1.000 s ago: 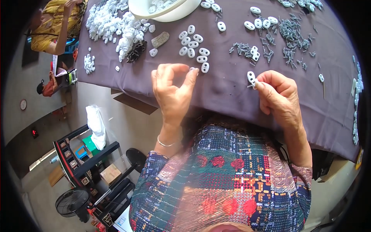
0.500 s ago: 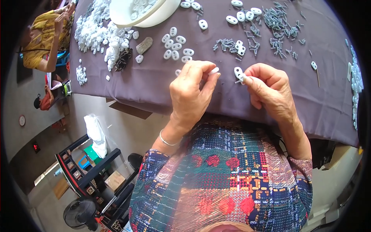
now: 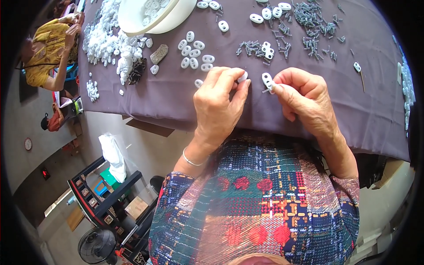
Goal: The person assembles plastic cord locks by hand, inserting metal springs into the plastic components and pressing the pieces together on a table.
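Pinching a small white oval piece between thumb and forefinger, the left hand hovers near the right hand, whose thumb and forefinger grip a white two-holed piece, a small spring beside it, over a purple-grey tablecloth, nearer the person than loose springs

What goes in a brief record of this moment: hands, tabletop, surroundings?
Left hand: pinches a small white piece, thumb against finger
Right hand: pinches a white two-holed piece; a thin metal bit juts out near the fingertips
Hand contact: hands apart
Surface: table under a dark cloth
Table, left: heap of white pieces, pale bowl
Table, right: scattered grey metal pieces
Background: person in yellow, fan
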Demonstrator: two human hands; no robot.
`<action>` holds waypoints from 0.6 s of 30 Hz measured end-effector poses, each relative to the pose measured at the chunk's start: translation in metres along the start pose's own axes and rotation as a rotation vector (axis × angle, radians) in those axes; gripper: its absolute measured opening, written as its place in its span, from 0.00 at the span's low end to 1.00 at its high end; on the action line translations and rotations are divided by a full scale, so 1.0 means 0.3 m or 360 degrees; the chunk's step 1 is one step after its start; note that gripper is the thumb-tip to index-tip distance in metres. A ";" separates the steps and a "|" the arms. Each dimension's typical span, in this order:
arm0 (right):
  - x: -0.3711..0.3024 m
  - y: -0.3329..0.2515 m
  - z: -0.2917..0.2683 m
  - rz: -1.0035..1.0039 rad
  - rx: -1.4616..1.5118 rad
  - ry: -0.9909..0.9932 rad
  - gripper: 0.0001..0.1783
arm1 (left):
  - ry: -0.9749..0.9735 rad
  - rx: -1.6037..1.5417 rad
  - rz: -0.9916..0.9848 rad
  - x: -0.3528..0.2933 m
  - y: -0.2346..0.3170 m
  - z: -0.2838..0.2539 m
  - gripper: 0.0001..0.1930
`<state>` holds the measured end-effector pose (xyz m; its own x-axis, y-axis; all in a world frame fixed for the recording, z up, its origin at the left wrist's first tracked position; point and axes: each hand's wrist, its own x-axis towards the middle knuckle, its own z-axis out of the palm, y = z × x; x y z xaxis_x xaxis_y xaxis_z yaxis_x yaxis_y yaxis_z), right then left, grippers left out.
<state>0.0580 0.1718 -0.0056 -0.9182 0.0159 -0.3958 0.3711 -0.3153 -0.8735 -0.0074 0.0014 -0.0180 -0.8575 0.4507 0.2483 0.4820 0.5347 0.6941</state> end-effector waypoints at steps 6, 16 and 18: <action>-0.003 -0.001 0.000 0.0013 -0.0034 -0.0007 0.09 | -0.0088 0.0159 -0.0005 0.027 0.002 -0.024 0.09; -0.009 -0.001 0.002 -0.0093 0.0014 0.0097 0.09 | -0.0483 -0.1795 -0.1257 0.038 0.053 -0.064 0.07; -0.011 -0.007 0.000 -0.0095 0.0036 0.0107 0.08 | -0.0435 -0.2062 -0.1405 0.030 0.047 -0.053 0.09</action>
<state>0.0602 0.1723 -0.0024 -0.9270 0.0986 -0.3620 0.3121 -0.3329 -0.8898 -0.0111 0.0016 0.0046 -0.6469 0.5277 -0.5506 -0.7225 -0.1929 0.6639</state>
